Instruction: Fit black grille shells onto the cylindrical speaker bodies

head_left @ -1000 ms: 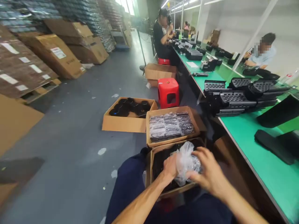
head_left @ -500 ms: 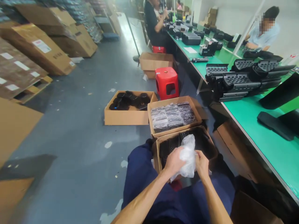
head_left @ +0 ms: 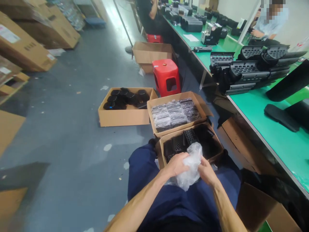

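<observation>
Crumpled clear plastic bags (head_left: 190, 169) are bunched between my two hands, above my lap. My left hand (head_left: 178, 165) grips the bunch from its left side. On the other side, the fingers of my right hand (head_left: 206, 170) are closed on its right edge. Just beyond my hands stands an open cardboard box (head_left: 161, 151) with black perforated parts (head_left: 178, 144) inside; the plastic hides part of it. Behind it, touching, is another cardboard box (head_left: 178, 128) filled with rows of dark parts wrapped in plastic (head_left: 172, 112).
To the left, a shallow box (head_left: 124, 118) holds black round parts. A red stool (head_left: 166, 75) stands beyond the boxes. Along the right runs a green-topped table (head_left: 263, 129) stacked with black perforated housings (head_left: 246, 69). A person (head_left: 271, 22) sits across it. Large cartons (head_left: 26, 42) are at left.
The view has shifted, so the surroundings sit higher and further left. The plastic bunch has come lower, closer to my lap, and looks more spread out. Both hands still hold it.
</observation>
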A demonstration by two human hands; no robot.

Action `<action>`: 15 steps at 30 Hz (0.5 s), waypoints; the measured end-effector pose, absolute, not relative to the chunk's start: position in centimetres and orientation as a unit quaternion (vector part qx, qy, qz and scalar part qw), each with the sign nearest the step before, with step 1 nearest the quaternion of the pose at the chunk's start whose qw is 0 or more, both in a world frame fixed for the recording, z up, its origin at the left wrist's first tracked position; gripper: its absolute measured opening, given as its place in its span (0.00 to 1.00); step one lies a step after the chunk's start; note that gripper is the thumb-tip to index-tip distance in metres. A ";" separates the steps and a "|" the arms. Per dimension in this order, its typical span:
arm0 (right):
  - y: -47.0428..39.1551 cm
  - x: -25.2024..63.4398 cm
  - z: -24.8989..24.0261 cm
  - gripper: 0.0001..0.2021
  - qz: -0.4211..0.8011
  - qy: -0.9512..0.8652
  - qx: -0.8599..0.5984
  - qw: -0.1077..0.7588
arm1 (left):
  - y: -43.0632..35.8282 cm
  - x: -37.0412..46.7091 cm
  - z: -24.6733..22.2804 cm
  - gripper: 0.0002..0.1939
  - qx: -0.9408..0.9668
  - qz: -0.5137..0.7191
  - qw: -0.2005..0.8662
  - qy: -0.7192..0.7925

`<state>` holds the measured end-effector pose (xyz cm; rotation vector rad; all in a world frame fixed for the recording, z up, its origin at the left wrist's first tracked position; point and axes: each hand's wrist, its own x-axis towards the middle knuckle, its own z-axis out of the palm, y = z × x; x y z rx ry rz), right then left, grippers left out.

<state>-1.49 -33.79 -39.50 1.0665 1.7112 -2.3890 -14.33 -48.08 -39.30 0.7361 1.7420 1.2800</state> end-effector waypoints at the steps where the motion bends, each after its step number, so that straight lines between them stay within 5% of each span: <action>1: -34.1 -1.1 -39.4 0.25 -0.779 0.521 0.348 0.020 | -47.7 -14.2 -39.2 0.14 0.326 0.457 0.403 0.722; 5: -34.5 -0.3 -40.4 0.23 -0.738 0.536 0.408 -0.051 | -46.8 -12.8 -39.9 0.18 0.409 0.323 0.366 0.771; 10: -33.7 -0.1 -42.3 0.27 -0.691 0.517 0.479 -0.160 | -48.6 -10.4 -42.6 0.48 0.468 0.459 0.264 0.707; 15: -33.3 -0.3 -42.6 0.28 -0.704 0.458 0.512 -0.180 | -51.3 -8.2 -44.2 0.41 0.406 0.494 0.200 0.742</action>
